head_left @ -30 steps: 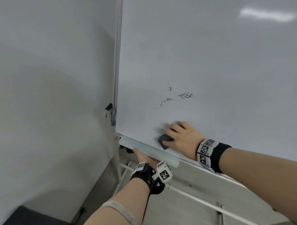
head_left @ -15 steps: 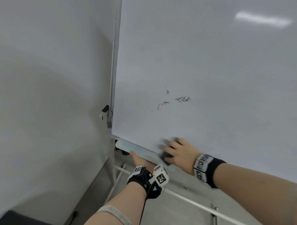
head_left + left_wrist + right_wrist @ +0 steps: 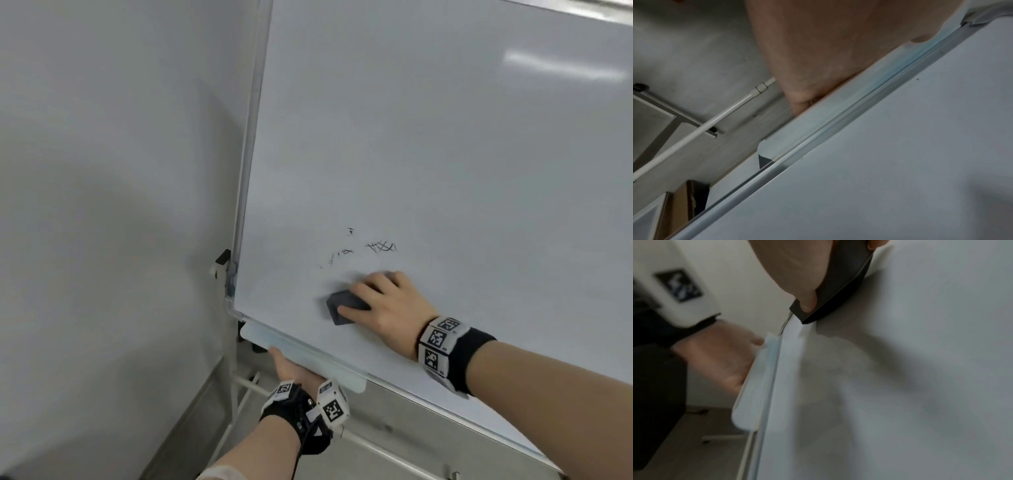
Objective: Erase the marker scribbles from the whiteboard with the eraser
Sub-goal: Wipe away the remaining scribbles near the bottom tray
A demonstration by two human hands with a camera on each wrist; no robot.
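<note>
The eraser (image 3: 344, 306), dark grey with a black felt face, lies flat against the whiteboard (image 3: 445, 154) in its lower left area, above the bottom frame edge and below the marks. The right hand (image 3: 387, 310) holds it, thumb along its lower side and fingers curled over its top; the right wrist view shows the thumb (image 3: 805, 301) pressed on the eraser's back and the felt edge in contact with the board face. The marker scribbles (image 3: 381, 246) remain on the board just above and slightly right of the eraser: a cross-hatched black patch, a fainter broken streak (image 3: 339, 255) to its left, and a small mark (image 3: 350, 231) higher up. None of these touches the eraser. The left hand (image 3: 291, 368) is under the pale pen tray (image 3: 301, 353) at the board's bottom edge, palm up against the tray's underside; its fingers are hidden behind the tray, so whether they are curled round it cannot be told. Both wrists carry black bands with white coded marker blocks (image 3: 331, 404). A white tubular stand (image 3: 376, 445) runs below the board over a grey floor (image 3: 394, 407). A plain pale wall (image 3: 102, 205) stands to the left of the board.
</note>
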